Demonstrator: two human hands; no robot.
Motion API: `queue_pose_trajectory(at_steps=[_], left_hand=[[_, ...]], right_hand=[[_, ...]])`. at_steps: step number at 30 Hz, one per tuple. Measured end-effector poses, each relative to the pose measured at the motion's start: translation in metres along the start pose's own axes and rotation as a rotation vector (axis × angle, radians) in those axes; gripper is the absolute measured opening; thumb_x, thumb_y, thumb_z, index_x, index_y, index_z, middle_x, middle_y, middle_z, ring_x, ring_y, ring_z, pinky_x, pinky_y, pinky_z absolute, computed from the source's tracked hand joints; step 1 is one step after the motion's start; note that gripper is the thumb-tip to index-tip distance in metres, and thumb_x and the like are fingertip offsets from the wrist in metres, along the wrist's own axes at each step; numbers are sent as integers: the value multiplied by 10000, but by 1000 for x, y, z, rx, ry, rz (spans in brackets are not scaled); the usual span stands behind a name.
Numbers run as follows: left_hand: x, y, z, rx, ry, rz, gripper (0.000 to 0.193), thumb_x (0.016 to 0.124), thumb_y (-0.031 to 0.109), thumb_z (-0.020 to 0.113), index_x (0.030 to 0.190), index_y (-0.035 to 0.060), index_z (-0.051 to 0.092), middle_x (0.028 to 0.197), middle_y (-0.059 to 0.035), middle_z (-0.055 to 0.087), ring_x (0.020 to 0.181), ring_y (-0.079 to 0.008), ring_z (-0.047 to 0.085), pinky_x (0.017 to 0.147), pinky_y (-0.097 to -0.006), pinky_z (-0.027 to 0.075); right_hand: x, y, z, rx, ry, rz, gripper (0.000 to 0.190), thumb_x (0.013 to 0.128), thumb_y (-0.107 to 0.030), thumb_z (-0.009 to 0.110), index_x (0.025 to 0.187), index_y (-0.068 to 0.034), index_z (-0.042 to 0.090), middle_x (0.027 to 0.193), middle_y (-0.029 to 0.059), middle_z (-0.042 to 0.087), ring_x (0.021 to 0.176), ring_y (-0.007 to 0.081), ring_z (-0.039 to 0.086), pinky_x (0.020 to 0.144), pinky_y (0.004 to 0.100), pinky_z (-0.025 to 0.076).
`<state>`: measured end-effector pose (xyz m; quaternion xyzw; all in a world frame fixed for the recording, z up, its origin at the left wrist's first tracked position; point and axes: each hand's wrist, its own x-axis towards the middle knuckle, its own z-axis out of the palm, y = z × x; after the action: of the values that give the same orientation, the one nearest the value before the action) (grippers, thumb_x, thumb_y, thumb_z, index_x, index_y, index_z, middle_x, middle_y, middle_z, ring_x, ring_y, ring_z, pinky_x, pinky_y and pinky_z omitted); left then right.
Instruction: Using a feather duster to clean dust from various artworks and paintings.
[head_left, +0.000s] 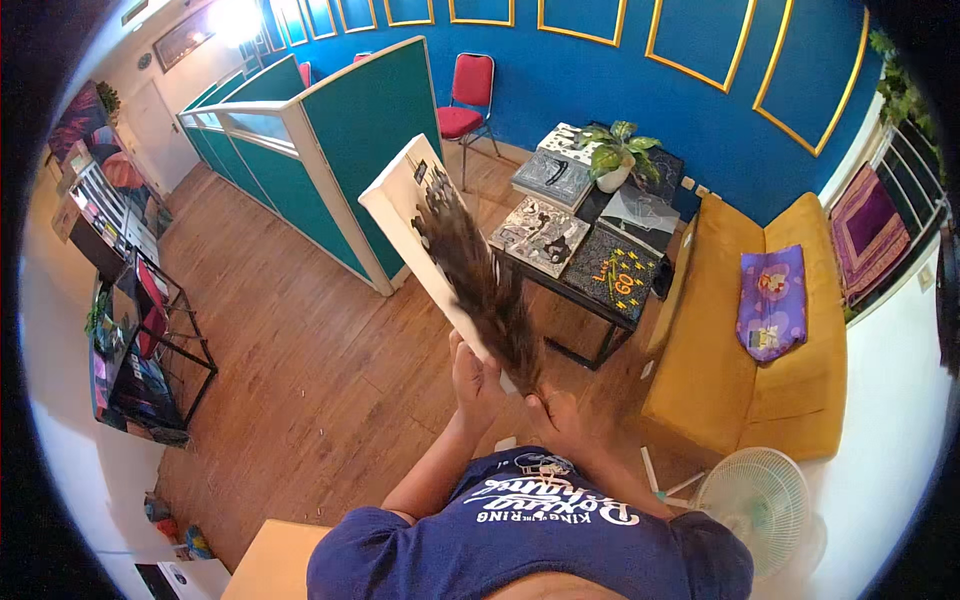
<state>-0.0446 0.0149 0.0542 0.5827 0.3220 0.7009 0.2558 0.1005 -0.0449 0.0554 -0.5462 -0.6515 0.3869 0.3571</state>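
A stretched canvas with thick white sides stands tilted in front of me. My left hand grips its lower left edge, thumb towards the front. Dark brown feathers of a feather duster lie along the canvas face and hide most of it. Only a few dark painted marks show near its top corner. Close to the canvas's bottom end, my right hand is closed around the narrow end of the duster. The duster's handle is hidden by that hand.
A black-framed table ahead bears several painted canvases and a potted plant. To the right are a mustard sofa with a purple cushion and a standing fan. Green partitions stand ahead left, a metal-framed chair far left.
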Motion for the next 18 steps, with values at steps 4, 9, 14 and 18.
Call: queue_pose_trajectory(at_steps=[4, 9, 14, 18], left_hand=[[-4, 2, 1, -76, -26, -36, 220, 942, 115, 498, 1075, -61, 499, 1142, -133, 424, 1019, -222, 453, 887, -317, 379], [-17, -6, -1, -22, -135, -104, 253, 944, 167, 529, 1063, -56, 511, 1208, -167, 427, 1054, -234, 470, 887, -321, 390], [-34, -14, 0, -166, -187, -267, 159, 936, 67, 493, 1037, -51, 526, 1187, -169, 455, 1070, -254, 479, 904, -330, 389], [-34, -3, 6, -153, -177, -223, 223, 925, 57, 504, 1111, -66, 522, 1198, -169, 451, 1119, -248, 475, 899, -297, 408]], right_hand=[[15, 23, 9, -67, 129, -110, 364, 956, -302, 463, 846, 38, 533, 688, 250, 528, 645, 397, 553, 577, 447, 396], [22, 26, 7, 22, 212, 117, 338, 965, -291, 477, 810, 10, 490, 624, 190, 505, 566, 304, 525, 535, 401, 389], [12, 4, 10, -1, 254, -213, 343, 967, -295, 437, 899, 23, 545, 685, 227, 552, 634, 383, 566, 582, 433, 417], [29, 27, 14, 55, 219, 14, 357, 969, -309, 431, 905, 24, 543, 648, 226, 548, 621, 397, 563, 576, 434, 421]])
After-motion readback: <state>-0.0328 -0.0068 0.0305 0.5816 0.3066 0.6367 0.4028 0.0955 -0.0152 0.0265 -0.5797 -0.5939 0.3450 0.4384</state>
